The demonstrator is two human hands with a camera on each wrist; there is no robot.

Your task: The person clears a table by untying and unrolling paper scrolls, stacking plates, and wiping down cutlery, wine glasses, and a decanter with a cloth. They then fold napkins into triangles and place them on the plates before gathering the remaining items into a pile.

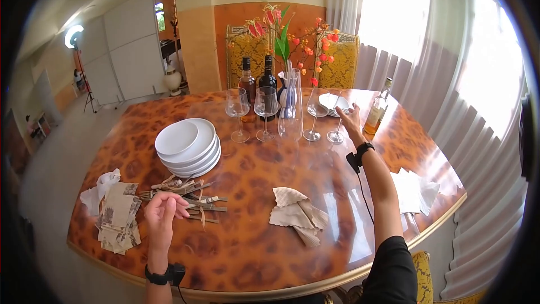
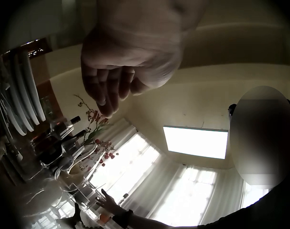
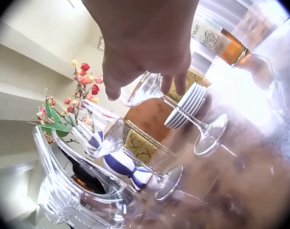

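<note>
My right hand (image 1: 351, 123) reaches to the far right of the table, at the rightmost wine glass (image 1: 336, 137). In the right wrist view the fingers (image 3: 180, 83) overlap the bowl of this glass, which stands upright on its foot; the thumb points off to the left. Seen from the left wrist, the right hand (image 2: 108, 202) has its fingers spread. Above the bundles of cutlery (image 1: 209, 208) hovers my left hand (image 1: 161, 217), palm turned up, fingers loosely bent, holding nothing. A beige cloth (image 1: 298, 214) lies crumpled at the table's middle front.
Stacked white plates (image 1: 188, 160) stand left of more wine glasses (image 1: 265, 104) and a glass carafe (image 1: 290, 118). Behind are dark bottles (image 1: 246, 81) and flowers. Small plates (image 1: 326, 101) and a liquor bottle (image 1: 377, 112) stand near the right hand. Patterned napkins (image 1: 118, 219) lie at left.
</note>
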